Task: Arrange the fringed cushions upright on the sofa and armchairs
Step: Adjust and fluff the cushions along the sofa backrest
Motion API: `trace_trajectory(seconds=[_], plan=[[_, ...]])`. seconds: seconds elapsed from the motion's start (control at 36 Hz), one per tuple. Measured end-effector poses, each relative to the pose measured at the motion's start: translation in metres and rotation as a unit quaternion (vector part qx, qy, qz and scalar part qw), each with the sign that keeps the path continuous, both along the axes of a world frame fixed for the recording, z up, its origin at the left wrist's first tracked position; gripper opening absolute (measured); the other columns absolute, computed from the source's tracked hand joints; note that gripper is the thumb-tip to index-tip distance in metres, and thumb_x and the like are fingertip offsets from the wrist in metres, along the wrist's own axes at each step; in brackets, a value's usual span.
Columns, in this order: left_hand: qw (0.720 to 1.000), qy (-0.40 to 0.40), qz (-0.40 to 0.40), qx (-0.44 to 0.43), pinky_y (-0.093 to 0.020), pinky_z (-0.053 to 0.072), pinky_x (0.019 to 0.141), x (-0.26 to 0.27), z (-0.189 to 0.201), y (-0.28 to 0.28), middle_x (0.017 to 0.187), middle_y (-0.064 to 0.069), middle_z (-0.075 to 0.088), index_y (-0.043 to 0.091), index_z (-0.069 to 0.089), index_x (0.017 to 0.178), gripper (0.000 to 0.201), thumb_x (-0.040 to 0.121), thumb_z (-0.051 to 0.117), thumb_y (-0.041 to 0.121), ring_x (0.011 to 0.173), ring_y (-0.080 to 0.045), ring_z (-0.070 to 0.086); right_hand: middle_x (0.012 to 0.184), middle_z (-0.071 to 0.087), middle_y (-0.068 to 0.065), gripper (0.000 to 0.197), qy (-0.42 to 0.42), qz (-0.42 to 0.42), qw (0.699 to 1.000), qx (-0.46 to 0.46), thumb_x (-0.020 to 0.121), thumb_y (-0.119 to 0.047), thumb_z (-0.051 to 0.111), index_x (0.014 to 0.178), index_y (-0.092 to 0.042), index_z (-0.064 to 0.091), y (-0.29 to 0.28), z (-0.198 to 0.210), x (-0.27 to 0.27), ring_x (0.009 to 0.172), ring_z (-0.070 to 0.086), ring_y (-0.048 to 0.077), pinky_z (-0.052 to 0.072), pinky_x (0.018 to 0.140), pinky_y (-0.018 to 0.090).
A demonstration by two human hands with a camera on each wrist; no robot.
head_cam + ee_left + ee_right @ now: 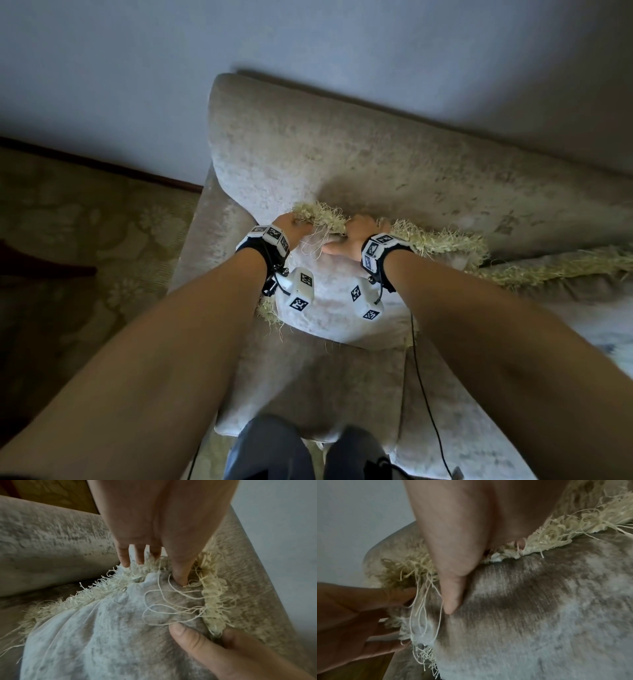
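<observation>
A pale grey cushion [337,310] with straw-coloured fringe stands at the left end of the beige sofa [376,154], leaning against its back. My left hand [291,222] grips the fringed top corner. My right hand [359,233] pinches the top edge just to the right. In the left wrist view the left hand [154,566] has its fingers curled behind the cushion [102,635] and its thumb in front. In the right wrist view the right hand [471,568] presses its thumb into the cushion [539,615], its fingers hidden behind the fringe.
A second fringed cushion [565,270] lies further right on the seat. The sofa's armrest [195,246] is just left of the held cushion. A patterned carpet [85,222] lies beyond it and a plain wall [308,41] behind. A black cable [424,394] hangs from my right wrist.
</observation>
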State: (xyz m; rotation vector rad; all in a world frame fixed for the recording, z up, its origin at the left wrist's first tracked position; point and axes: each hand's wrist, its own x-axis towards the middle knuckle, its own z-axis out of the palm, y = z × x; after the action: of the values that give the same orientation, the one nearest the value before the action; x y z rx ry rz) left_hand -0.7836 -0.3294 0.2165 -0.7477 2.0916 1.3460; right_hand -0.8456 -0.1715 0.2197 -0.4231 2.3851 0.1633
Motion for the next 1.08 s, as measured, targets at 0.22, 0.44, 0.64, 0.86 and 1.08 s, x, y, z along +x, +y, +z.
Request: trace_trajectory(seconds=[0.22, 0.44, 0.64, 0.86, 1.08], plan=[[0.999, 0.021, 0.027, -0.023, -0.039, 0.052, 0.084, 0.021, 0.015, 0.005, 0.112, -0.011, 0.066, 0.012, 0.059, 0.122, 0.041, 0.091, 0.057, 0.039, 0.096, -0.032, 0.063, 0.1, 0.068, 0.008, 0.047, 0.008, -0.013, 0.998, -0.06, 0.093, -0.06, 0.044, 0.094, -0.014, 0.056, -0.001, 0.013, 0.018, 0.09, 0.066, 0.03, 0.054, 0.082, 0.041], [0.999, 0.029, 0.029, -0.012, -0.03, 0.046, 0.071, 0.039, 0.045, 0.01, 0.097, -0.005, 0.062, 0.01, 0.055, 0.11, 0.048, 0.085, 0.062, 0.05, 0.085, -0.023, 0.057, 0.089, 0.062, 0.005, 0.041, 0.032, -0.028, 0.993, -0.111, 0.095, -0.054, 0.047, 0.086, -0.015, 0.054, 0.016, 0.035, 0.029, 0.084, 0.062, 0.028, 0.051, 0.07, 0.034], [0.996, 0.084, -0.022, -0.035, -0.027, 0.04, 0.067, 0.049, 0.072, 0.023, 0.082, -0.002, 0.053, 0.012, 0.056, 0.094, 0.031, 0.087, 0.062, 0.042, 0.075, -0.018, 0.049, 0.061, 0.043, -0.001, 0.049, 0.069, -0.106, 0.973, -0.193, 0.095, -0.051, 0.05, 0.06, -0.018, 0.039, 0.031, 0.072, 0.027, 0.072, 0.052, 0.027, 0.037, 0.063, 0.031], [0.973, 0.196, 0.029, -0.122, -0.028, 0.039, 0.071, 0.042, 0.113, 0.038, 0.089, -0.002, 0.062, 0.017, 0.065, 0.103, 0.024, 0.09, 0.058, 0.037, 0.081, -0.021, 0.055, 0.083, 0.069, 0.012, 0.052, 0.072, -0.178, 0.944, -0.269, 0.093, -0.053, 0.051, 0.086, -0.003, 0.068, 0.048, 0.105, 0.03, 0.076, 0.064, 0.031, 0.052, 0.068, 0.036], [0.955, 0.254, 0.008, -0.149, -0.028, 0.042, 0.068, 0.033, 0.153, 0.052, 0.079, 0.0, 0.062, 0.021, 0.068, 0.098, 0.023, 0.089, 0.059, 0.04, 0.077, -0.021, 0.057, 0.095, 0.07, 0.008, 0.034, 0.07, -0.227, 0.898, -0.37, 0.094, -0.043, 0.057, 0.1, -0.012, 0.07, 0.067, 0.129, 0.035, 0.087, 0.065, 0.028, 0.054, 0.083, 0.037]])
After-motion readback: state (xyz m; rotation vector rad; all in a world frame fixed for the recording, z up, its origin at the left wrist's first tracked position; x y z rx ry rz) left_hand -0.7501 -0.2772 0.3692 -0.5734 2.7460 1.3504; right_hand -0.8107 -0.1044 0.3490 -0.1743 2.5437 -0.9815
